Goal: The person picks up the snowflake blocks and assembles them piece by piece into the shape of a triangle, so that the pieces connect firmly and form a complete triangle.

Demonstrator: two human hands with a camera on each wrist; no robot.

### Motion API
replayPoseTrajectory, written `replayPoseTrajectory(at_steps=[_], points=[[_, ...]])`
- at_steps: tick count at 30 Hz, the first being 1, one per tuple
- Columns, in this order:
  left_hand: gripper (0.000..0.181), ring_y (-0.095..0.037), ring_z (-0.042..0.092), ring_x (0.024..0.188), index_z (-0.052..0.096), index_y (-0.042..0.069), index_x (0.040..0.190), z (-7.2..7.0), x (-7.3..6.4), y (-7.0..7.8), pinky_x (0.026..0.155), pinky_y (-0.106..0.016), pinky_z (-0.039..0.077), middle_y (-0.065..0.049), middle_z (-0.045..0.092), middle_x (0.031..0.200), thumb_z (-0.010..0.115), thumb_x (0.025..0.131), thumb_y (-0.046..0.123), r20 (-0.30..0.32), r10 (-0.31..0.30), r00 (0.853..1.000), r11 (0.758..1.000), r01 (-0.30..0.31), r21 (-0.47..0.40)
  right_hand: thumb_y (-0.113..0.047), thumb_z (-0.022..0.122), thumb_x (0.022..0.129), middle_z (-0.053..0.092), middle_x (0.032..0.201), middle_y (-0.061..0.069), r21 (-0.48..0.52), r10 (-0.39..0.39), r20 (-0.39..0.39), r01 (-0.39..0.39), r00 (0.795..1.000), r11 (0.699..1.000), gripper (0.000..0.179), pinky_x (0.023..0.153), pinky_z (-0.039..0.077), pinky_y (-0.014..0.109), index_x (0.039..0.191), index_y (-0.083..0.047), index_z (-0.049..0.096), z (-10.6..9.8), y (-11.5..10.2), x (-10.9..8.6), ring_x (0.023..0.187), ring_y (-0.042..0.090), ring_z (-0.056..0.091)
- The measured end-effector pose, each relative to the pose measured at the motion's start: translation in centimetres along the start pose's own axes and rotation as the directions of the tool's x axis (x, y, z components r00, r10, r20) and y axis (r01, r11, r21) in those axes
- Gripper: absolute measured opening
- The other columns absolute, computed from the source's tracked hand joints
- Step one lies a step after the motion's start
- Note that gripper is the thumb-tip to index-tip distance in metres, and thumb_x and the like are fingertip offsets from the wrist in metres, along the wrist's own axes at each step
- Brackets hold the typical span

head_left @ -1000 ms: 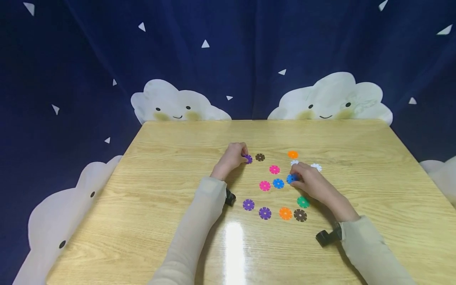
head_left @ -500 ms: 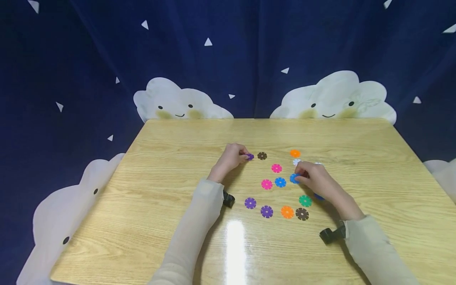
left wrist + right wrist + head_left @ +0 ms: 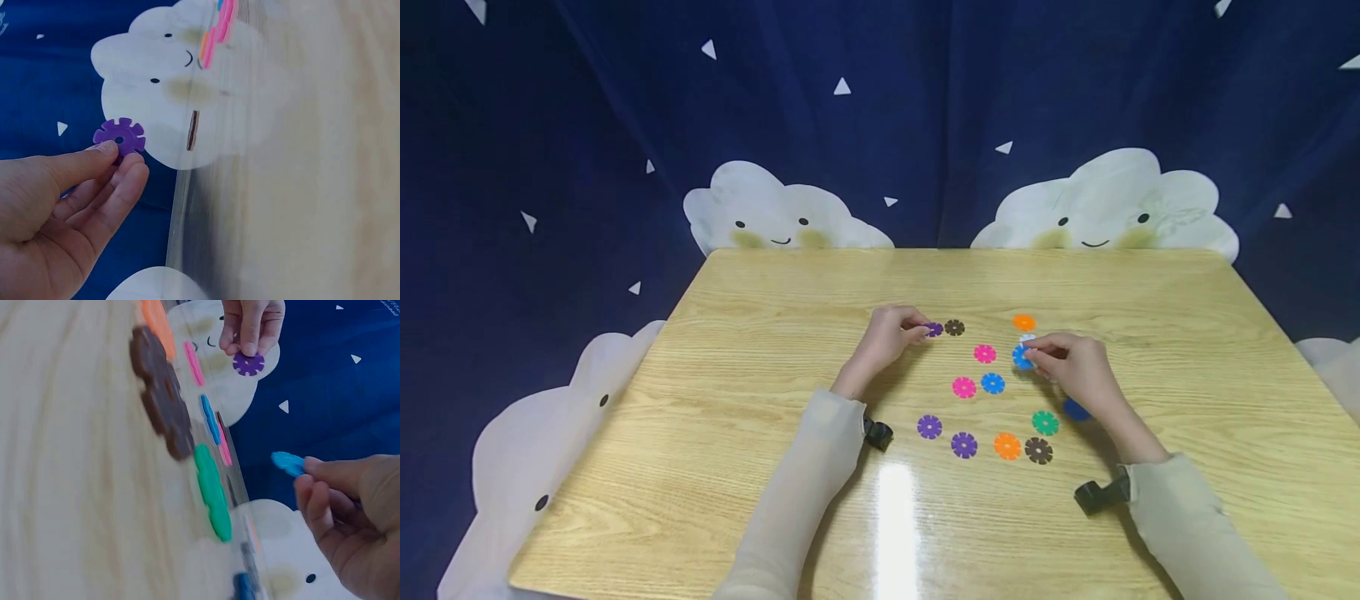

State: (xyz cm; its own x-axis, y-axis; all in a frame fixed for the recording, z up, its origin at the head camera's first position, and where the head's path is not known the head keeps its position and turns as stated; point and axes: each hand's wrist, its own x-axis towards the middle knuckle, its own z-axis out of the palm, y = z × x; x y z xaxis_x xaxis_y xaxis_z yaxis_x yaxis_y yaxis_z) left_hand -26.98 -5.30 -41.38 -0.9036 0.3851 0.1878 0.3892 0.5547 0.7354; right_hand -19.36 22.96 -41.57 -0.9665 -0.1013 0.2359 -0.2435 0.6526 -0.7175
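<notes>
Between thumb and fingers my left hand [image 3: 886, 337] pinches a purple notched plastic disc [image 3: 120, 139], held up off the table at the far side. A brown disc [image 3: 955, 327] lies just right of it. My right hand [image 3: 1081, 372] pinches a light blue notched disc [image 3: 287, 464], raised above the table. Beyond that disc, a white disc [image 3: 1027, 340] is partly covered. Under the right wrist shows part of a dark blue disc [image 3: 1077, 408]. The other blue disc [image 3: 992, 383] lies flat, left of the right hand.
Two pink discs [image 3: 964, 387] lie in the middle of the wooden table [image 3: 715, 433]. Nearer are purple [image 3: 964, 445], orange [image 3: 1007, 447], brown [image 3: 1039, 451] and green [image 3: 1045, 422] discs. Another orange disc [image 3: 1024, 322] lies farther back. A dark curtain [image 3: 775, 100] hangs behind.
My right hand has lifted the blue disc and carried it slightly away from me. My left hand has raised the purple disc off the table. The view has shifted slightly.
</notes>
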Motion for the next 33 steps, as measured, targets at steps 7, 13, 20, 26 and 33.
replayPoseTrajectory(at_steps=[7, 13, 20, 26, 33], points=[[0.014, -0.021, 0.073, 0.079, 0.073, 0.002, 0.1, 0.2, -0.7, 0.4, 0.068, -0.015, 0.057, -0.012, 0.076, 0.093, 0.068, 0.091, 0.011, -0.041, 0.016, 0.999, 0.998, -0.019, -0.062, -0.014, 0.068, 0.092, 0.072, 0.089, 0.023, 0.134, 0.121, -0.041, -0.114, 0.992, 0.984, 0.024, 0.054, 0.056, 0.023, 0.109, 0.003, 0.071, 0.4, -0.6, 0.3, 0.063, 0.016, 0.067], [0.016, -0.028, 0.074, 0.082, 0.072, 0.0, 0.101, 0.5, -1.0, 0.7, 0.073, -0.026, 0.061, -0.016, 0.075, 0.093, 0.068, 0.09, 0.01, -0.032, -0.008, 0.999, 0.99, 0.003, -0.14, -0.023, 0.068, 0.093, 0.075, 0.084, 0.006, 0.23, 0.227, -0.05, -0.21, 0.973, 0.95, 0.031, 0.06, 0.059, 0.023, 0.112, 0.002, 0.07, 0.7, -1.0, 0.5, 0.067, 0.013, 0.07], [0.016, -0.03, 0.074, 0.083, 0.072, 0.001, 0.102, 0.9, -1.5, 1.1, 0.075, -0.036, 0.062, -0.016, 0.075, 0.093, 0.069, 0.089, 0.009, -0.026, -0.04, 0.999, 0.979, 0.033, -0.202, -0.023, 0.069, 0.092, 0.068, 0.072, -0.023, 0.37, 0.291, -0.034, -0.258, 0.956, 0.892, 0.037, 0.066, 0.06, 0.022, 0.117, 0.005, 0.067, 1.3, -1.4, 0.8, 0.067, 0.004, 0.069], [0.016, -0.032, 0.074, 0.084, 0.072, 0.0, 0.103, 1.2, -1.8, 1.4, 0.078, -0.037, 0.062, -0.017, 0.075, 0.094, 0.069, 0.089, 0.008, -0.015, -0.044, 0.999, 0.972, 0.04, -0.233, -0.021, 0.069, 0.092, 0.07, 0.075, -0.02, 0.428, 0.289, 0.005, -0.263, 0.957, 0.864, 0.038, 0.066, 0.06, 0.02, 0.119, 0.006, 0.066, 1.9, -1.9, 1.0, 0.066, 0.002, 0.067], [0.016, -0.028, 0.074, 0.083, 0.073, 0.002, 0.102, 1.6, -2.1, 1.7, 0.074, -0.026, 0.061, -0.015, 0.076, 0.093, 0.069, 0.089, 0.009, -0.014, -0.037, 0.999, 0.977, 0.033, -0.209, -0.019, 0.069, 0.092, 0.072, 0.078, -0.014, 0.475, 0.282, 0.035, -0.264, 0.959, 0.839, 0.039, 0.068, 0.06, 0.022, 0.12, 0.008, 0.064, 2.8, -2.1, 0.9, 0.066, 0.002, 0.067]])
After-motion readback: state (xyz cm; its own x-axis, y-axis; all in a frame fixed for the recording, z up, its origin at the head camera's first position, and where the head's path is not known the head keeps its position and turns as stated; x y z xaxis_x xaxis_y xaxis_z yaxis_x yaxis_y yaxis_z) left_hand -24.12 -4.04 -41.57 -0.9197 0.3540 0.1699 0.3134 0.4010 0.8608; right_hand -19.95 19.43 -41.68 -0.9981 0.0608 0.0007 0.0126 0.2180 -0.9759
